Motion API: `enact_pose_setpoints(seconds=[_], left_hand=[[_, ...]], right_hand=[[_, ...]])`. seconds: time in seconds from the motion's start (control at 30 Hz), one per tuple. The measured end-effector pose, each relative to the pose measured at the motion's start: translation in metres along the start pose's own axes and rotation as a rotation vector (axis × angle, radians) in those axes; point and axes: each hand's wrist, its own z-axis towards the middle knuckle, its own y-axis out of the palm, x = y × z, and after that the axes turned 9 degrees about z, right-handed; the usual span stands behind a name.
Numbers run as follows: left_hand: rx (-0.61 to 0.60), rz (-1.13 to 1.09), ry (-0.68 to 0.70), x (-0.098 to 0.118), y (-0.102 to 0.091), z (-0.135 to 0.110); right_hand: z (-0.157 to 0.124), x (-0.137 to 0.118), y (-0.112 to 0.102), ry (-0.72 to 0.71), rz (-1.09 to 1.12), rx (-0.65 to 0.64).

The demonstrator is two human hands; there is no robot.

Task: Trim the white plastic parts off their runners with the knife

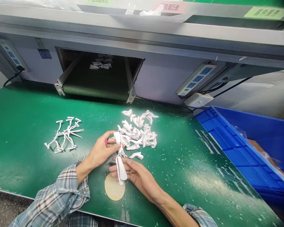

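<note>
Across the green bench mat (26, 126), at about nine o'clock from the hands, lies a spidery white plastic sprue (63, 134) with its parts cut away or missing at several points. The left hand (100, 151), coming out of a blue plaid sleeve (59, 198), is closed around the top of a white plastic moulding (119, 157), with a small pink object (106, 142) showing between its fingers; what that object is cannot be told. The right hand (137, 173) curls around the moulding's lower end, fingers bent across it, so the moulding is gripped between both hands, above a round beige pad (115, 187) at six o'clock. At one o'clock, touching the left hand's fingertips, sits a heap of loose white plastic pieces (138, 130). At eleven o'clock a dark conveyor belt (94, 85) with more white pieces (100, 62) runs out of an opening. Up at one o'clock, a pink label (170, 7) shows the Chinese characters 履历表; a green label (266, 12) at two o'clock is too blurred to read. A power strip (196, 80) is mounted at two o'clock, and a blue plastic crate (246, 148) stands at three o'clock.
</note>
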Motion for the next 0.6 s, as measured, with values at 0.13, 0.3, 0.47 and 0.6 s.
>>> enact_pose_setpoints(seconds=[0.13,0.3,0.47,0.6], left_hand=[[0.005,0.23,0.036,-0.001,0.004,0.011],[0.072,0.632,0.192,-0.003,0.01,0.032],[0.115,0.52,0.197,0.002,0.02,0.025],[0.008,0.184,0.206,0.007,0.035,0.001]], right_hand=[[-0.002,-0.002,0.002,0.007,0.03,0.006],[-0.003,-0.006,-0.002,-0.079,0.076,0.062],[0.003,-0.008,-0.014,-0.26,-0.334,0.225],[0.008,0.0,-0.024,-0.396,-0.76,0.322]])
